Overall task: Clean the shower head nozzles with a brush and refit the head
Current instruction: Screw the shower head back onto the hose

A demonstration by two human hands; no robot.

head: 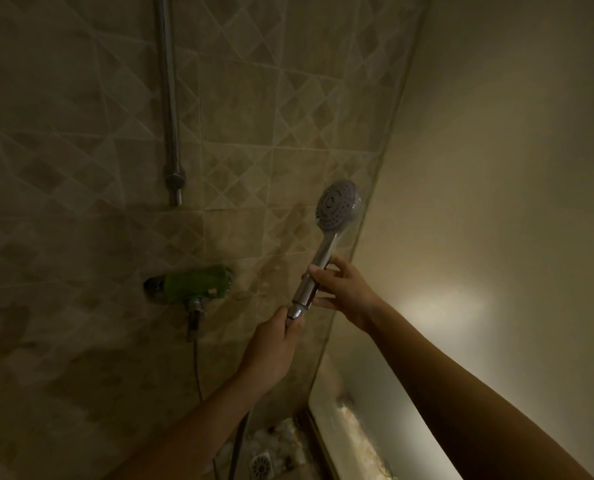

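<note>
The head (335, 206) was held upright at mid-frame. Its handle was gripped by the right hand (344, 289); the hose nut (294, 315) was clamped by the left hand (271, 348), probably for turning.

We see the shower head (335, 206), a chrome handset with a round spray face, raised in front of the tiled wall near the corner. Its face, dotted with dark nozzles in rings around a central circle, turns toward us and a little left. The handle runs down and left from the face, tilted off upright, tapering to a stepped collar at its lower end. That end meets the hose (196, 355) fitting; we cannot tell whether the joint is tight. The hose, thin and dark, drops from the wall valve, goes out of sight below, and a thicker stretch rises toward the handle.
</note>
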